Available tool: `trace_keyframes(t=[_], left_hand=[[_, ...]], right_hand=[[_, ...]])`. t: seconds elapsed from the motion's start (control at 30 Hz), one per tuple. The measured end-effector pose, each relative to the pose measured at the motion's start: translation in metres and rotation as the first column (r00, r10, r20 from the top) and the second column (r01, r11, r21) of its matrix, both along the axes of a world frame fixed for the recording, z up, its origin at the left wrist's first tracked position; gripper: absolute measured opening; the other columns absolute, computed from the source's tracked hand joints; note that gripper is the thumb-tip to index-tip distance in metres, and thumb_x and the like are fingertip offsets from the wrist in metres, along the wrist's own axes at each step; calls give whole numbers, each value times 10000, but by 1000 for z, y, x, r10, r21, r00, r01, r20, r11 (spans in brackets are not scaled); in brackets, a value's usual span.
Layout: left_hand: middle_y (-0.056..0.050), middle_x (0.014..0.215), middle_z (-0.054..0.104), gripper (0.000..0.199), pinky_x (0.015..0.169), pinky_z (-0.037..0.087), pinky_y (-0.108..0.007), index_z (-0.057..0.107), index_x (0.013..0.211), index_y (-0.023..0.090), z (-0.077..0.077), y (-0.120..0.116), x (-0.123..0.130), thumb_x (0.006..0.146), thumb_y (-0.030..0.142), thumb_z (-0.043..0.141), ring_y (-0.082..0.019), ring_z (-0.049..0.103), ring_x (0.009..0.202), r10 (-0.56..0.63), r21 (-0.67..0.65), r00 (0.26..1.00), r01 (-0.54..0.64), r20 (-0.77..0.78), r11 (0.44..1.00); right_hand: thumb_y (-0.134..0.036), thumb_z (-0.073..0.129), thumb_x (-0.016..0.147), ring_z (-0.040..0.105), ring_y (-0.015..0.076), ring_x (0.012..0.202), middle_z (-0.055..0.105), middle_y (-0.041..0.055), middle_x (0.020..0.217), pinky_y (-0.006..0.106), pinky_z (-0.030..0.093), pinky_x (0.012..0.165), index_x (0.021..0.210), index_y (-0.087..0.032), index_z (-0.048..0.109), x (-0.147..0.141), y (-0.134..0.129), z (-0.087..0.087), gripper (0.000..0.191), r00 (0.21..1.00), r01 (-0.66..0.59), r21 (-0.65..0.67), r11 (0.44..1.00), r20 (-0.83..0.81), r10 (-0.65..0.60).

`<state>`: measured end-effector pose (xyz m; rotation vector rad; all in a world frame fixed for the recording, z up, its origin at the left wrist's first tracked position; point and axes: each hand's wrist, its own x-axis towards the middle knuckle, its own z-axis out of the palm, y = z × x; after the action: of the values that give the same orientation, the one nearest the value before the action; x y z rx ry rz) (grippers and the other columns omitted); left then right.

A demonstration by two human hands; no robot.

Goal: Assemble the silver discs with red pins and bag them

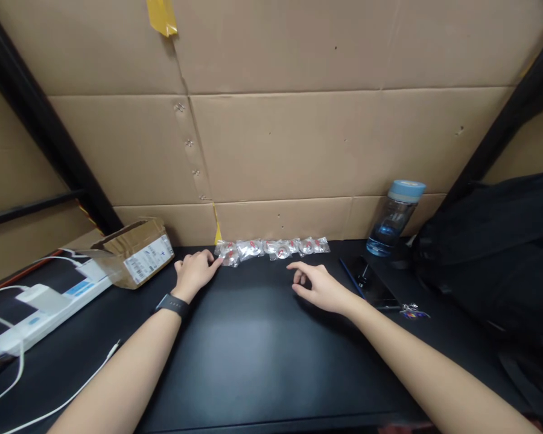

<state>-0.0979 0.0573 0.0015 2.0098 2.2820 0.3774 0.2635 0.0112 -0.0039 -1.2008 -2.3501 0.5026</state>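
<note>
Several small clear plastic packets (280, 248) with round silvery pieces and red marks inside lie in a row along the foot of the cardboard wall. My left hand (195, 272), with a dark watch on the wrist, rests on the table at the row's left end. Its thumb reaches to the leftmost packet (230, 256), touching or nearly so; its other fingers lie bent on the table. Over the table just below the row's right part is my right hand (314, 284), holding nothing. Its index finger points left, apart from the thumb, and the other fingers curl in.
An opened cardboard box (147, 256) and a white power strip (49, 313) with chargers and cables are at left. On the right are a blue-lidded water bottle (394, 220), a dark phone-like device (371, 283) with a charm (414, 311), and a black backpack (493, 253).
</note>
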Motion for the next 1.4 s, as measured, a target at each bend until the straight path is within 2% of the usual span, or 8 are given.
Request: trace_keyframes(t=[0.17, 0.33, 0.43, 0.5, 0.6, 0.73, 1.2, 1.4], left_hand=[[-214, 1252, 656, 527, 947, 448, -555, 688, 1130, 173, -5, -5, -2, 971, 576, 388, -426, 608, 1161, 0, 21, 998, 1, -69, 1000], [-142, 1295, 639, 411, 1030, 474, -418, 648, 1254, 211, 10, -33, 21, 963, 467, 514, -304, 637, 1161, -238, 36, 968, 242, -80, 970], [-100, 1487, 554, 416, 1163, 398, -397, 610, 1351, 266, 9, -53, 57, 1024, 478, 465, -266, 543, 1354, -672, 94, 739, 667, 40, 739], [-47, 1663, 366, 511, 1231, 304, -512, 486, 1507, 363, 1, -66, 81, 1027, 536, 463, -322, 323, 1537, -738, 36, 667, 739, 100, 673], [-12, 1729, 195, 596, 1217, 197, -690, 313, 1602, 445, -14, -75, 100, 1034, 607, 393, -400, 118, 1590, -731, -94, 671, 741, 120, 665], [-1, 1728, 173, 605, 1214, 180, -711, 285, 1607, 463, -19, -71, 97, 1032, 607, 403, -403, 114, 1588, -744, -126, 648, 762, 163, 636], [3, 1714, 225, 601, 1228, 177, -693, 345, 1581, 475, -13, -63, 84, 1008, 587, 487, -380, 160, 1586, -763, -117, 609, 792, 217, 599], [34, 1722, 162, 579, 1202, 182, -741, 303, 1576, 533, -19, -66, 87, 1017, 660, 386, -418, 110, 1583, -703, -117, 696, 718, 145, 687]], right_hand=[[-512, 553, 979, 353, 380, 1501, 407, 169, 1626, 591, 298, 1156, 1474, -262, 546, 9, -5, -1, 554, 961, 9, -72, 997, 275, 11], [-681, 472, 977, 139, 395, 1589, 208, 156, 1718, 615, 172, 1234, 1610, -262, 369, 12, -7, -2, 766, 951, 18, -172, 985, 307, 36], [-517, 589, 972, 322, 334, 1538, 341, 139, 1674, 522, 288, 1217, 1521, -261, 504, 12, -5, 2, 612, 973, 3, -38, 999, 232, 6], [-412, 623, 960, 372, 283, 1514, 349, 100, 1674, 463, 313, 1215, 1506, -280, 511, 12, -4, 4, 573, 986, 15, 53, 998, 167, -23], [-535, 572, 978, 192, 315, 1589, 189, 95, 1733, 518, 208, 1258, 1614, -272, 348, 14, -3, 3, 724, 980, 51, 3, 999, 194, -50], [-766, 397, 959, -27, 405, 1593, 51, 114, 1736, 625, 84, 1257, 1660, -243, 205, 14, -5, -4, 896, 943, 93, -238, 967, 332, -9], [-750, 412, 963, -48, 382, 1589, 18, 75, 1730, 595, 56, 1272, 1655, -284, 187, 12, -8, 1, 864, 933, 109, -273, 956, 361, -3], [-766, 304, 979, -86, 370, 1586, -14, 47, 1723, 623, 32, 1265, 1655, -300, 148, 5, -12, -6, 836, 922, 167, -235, 957, 380, -68]])
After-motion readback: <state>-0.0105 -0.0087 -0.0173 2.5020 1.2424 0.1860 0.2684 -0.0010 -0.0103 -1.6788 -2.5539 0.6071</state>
